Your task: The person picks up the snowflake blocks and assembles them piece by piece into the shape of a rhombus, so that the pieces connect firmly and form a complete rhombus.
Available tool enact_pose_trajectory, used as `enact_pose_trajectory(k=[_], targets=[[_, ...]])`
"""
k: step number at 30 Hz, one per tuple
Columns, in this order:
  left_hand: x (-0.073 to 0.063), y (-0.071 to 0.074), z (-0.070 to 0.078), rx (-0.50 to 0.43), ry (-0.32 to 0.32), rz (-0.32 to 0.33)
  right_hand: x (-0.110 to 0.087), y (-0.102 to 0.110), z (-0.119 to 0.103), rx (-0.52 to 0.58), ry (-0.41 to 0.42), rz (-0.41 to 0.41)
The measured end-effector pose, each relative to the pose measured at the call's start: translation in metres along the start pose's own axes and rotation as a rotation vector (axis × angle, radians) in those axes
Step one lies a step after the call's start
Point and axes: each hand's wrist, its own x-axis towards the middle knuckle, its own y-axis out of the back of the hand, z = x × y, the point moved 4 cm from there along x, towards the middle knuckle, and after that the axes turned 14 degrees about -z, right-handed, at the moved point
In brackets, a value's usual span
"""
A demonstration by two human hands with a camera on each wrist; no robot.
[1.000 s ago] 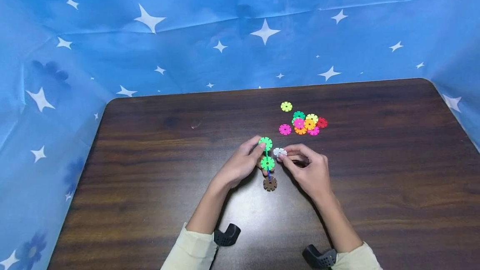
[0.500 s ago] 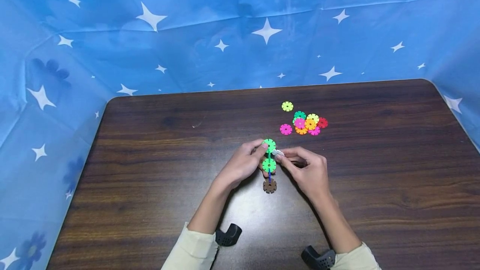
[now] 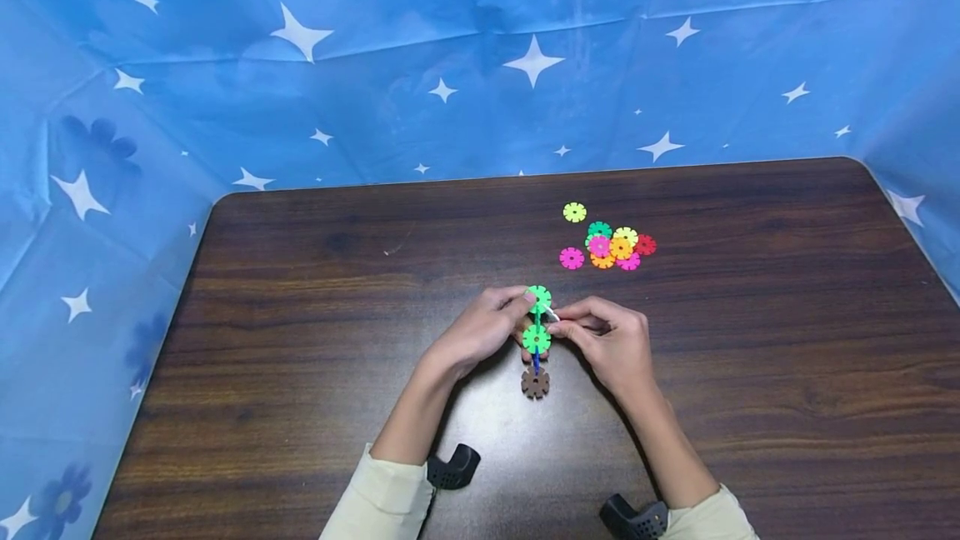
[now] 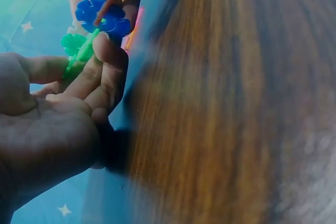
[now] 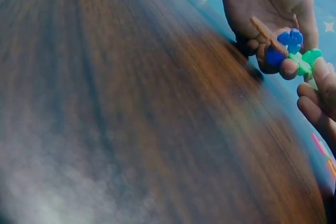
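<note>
My left hand (image 3: 486,327) pinches a chain of notched plastic discs just above the table. From far to near, the chain has a light green disc (image 3: 540,299), a green disc seen edge-on, a second light green disc (image 3: 536,339), a blue disc (image 4: 107,18) and a brown disc (image 3: 536,383). In the head view the blue disc shows only as a thin line. Between thumb and index finger, my right hand (image 3: 611,344) pinches a white disc (image 3: 552,315), turned nearly edge-on at the right side of the chain. Fingers partly cover the chain in both wrist views.
Beyond the hands lies a cluster of notched discs, among them a red one (image 3: 645,244), an orange one (image 3: 620,248) and a pink one (image 3: 572,258). A yellow disc (image 3: 574,212) lies farther back. Blue star-patterned cloth (image 3: 420,65) surrounds the dark wooden table (image 3: 300,315).
My right hand has brought the white disc left to the chain and turned it from face-up to edge-on. The chain has shifted slightly toward me in my left hand.
</note>
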Motion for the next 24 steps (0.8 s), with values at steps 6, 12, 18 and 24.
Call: enact_pose_trajectory(k=[6,12,18,24], targets=[[0.001,-0.001,-0.002,-0.021,-0.01,-0.003,0.001,0.0,0.002,0.079,-0.021,-0.034],[0.003,-0.002,-0.003,-0.185,-0.064,-0.047,0.004,0.007,0.002,-0.097,-0.066,0.051],[0.001,-0.001,-0.002,-0.238,-0.085,-0.07,0.004,0.013,0.01,-0.395,-0.305,0.075],[0.001,0.0,-0.001,-0.157,-0.061,-0.043,0.003,0.007,0.011,-0.608,-0.393,-0.091]])
